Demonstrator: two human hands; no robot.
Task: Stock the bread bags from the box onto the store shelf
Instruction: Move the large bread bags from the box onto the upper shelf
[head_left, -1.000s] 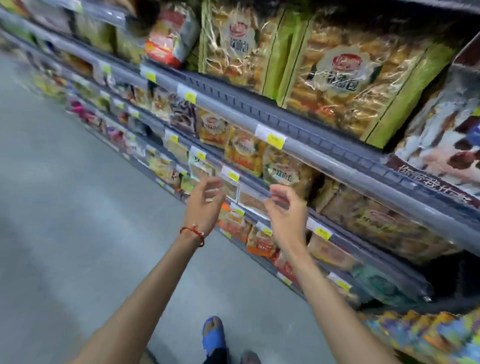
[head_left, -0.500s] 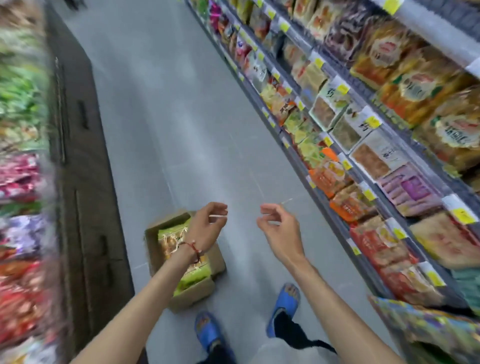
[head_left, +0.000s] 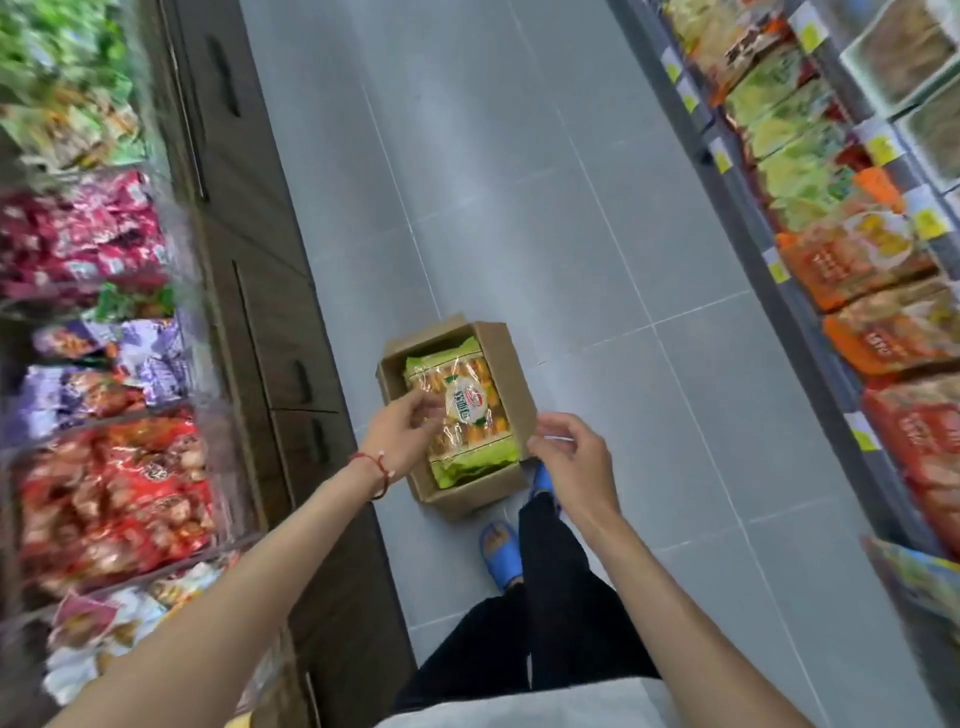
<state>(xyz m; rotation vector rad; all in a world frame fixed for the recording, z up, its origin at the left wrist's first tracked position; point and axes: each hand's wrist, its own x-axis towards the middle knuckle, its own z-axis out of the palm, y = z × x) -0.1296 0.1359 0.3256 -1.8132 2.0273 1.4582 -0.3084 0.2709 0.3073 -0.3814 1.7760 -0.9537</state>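
Clothing as seen from here: both arms are bare along all that shows. Thin red string bracelet (head_left: 375, 467) on the left wrist, with a couple of small white beads and a short loose end. Black trousers (head_left: 563, 603), loose cut, plain. Blue open-toe slide sandals on bare feet: nearer sandal (head_left: 501, 556) in full view with toes showing, farther sandal (head_left: 543, 480) mostly hidden behind the trouser leg. Pale grey-white shirt hem (head_left: 519, 712) at the bottom edge.
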